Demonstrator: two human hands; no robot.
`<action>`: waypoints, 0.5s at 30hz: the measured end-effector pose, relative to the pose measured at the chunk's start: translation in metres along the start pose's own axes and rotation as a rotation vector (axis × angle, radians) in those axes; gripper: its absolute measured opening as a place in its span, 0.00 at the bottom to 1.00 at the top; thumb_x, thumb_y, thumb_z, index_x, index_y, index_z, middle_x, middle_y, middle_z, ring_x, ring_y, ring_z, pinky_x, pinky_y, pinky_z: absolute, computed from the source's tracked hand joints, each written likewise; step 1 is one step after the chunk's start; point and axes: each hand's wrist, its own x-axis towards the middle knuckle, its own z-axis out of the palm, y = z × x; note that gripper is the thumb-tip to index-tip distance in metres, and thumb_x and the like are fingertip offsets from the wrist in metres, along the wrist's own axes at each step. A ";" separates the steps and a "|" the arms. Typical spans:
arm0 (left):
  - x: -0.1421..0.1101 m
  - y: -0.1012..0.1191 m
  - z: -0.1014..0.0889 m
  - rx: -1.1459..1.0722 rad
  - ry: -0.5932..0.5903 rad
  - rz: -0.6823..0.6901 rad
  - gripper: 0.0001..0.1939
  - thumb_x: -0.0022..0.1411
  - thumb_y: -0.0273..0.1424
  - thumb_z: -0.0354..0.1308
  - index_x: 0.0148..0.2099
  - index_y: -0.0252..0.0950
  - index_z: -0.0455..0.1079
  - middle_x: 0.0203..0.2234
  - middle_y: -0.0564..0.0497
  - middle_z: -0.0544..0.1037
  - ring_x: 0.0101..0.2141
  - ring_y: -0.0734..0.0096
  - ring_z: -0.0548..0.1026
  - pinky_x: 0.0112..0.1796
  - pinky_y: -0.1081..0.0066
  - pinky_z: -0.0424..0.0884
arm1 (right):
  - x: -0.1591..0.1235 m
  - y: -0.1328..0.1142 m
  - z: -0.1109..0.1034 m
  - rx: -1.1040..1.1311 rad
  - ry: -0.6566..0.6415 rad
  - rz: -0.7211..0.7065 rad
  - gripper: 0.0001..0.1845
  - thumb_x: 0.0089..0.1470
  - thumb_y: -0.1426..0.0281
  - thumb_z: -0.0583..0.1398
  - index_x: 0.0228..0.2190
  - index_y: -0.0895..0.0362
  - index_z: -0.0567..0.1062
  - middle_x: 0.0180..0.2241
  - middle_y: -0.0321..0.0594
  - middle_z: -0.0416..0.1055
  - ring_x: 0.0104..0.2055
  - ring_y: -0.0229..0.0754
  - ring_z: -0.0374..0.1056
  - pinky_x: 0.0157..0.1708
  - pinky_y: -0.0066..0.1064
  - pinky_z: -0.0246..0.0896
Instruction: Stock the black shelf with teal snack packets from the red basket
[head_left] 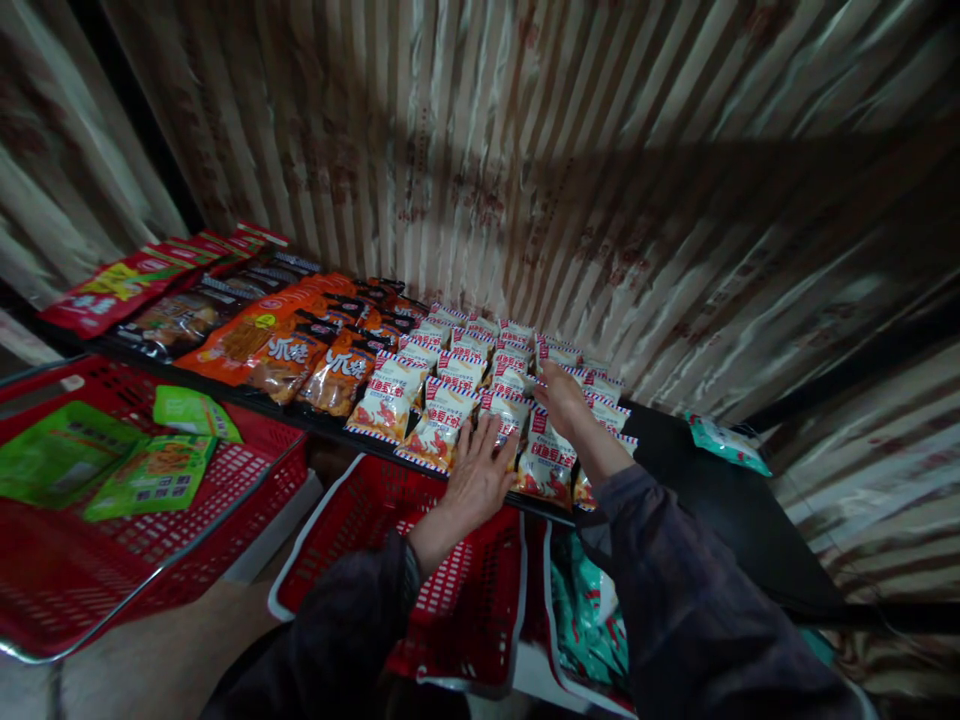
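White snack bags with red lettering and striped edges stand in several rows on a black shelf [705,490]. My left hand [480,468] lies on a front-row snack bag [504,412], its fingers spread over the lower front. Further back and to the right, my right hand [568,402] reaches over the rows with fingers stretched out, touching the bags there. A front-row snack bag [546,460] stands just below my right wrist. The right fingertips are partly hidden among the bags, and I see nothing lifted in either hand.
Orange snack bags [281,352], dark packs and red packs [127,285] line the shelf's left. A teal pack [727,445] lies at its right. Below are a red basket [450,640], another holding green packs [161,475], and one with teal packs [589,610]. Pleated curtain [480,150] hangs behind.
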 end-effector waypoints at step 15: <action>-0.002 -0.006 0.013 0.009 0.000 -0.011 0.27 0.63 0.24 0.50 0.64 0.34 0.58 0.66 0.36 0.54 0.67 0.53 0.48 0.62 0.46 0.52 | 0.019 -0.019 0.010 -0.152 -0.027 0.139 0.14 0.53 0.57 0.61 0.38 0.52 0.75 0.55 0.46 0.67 0.55 0.53 0.66 0.53 0.55 0.63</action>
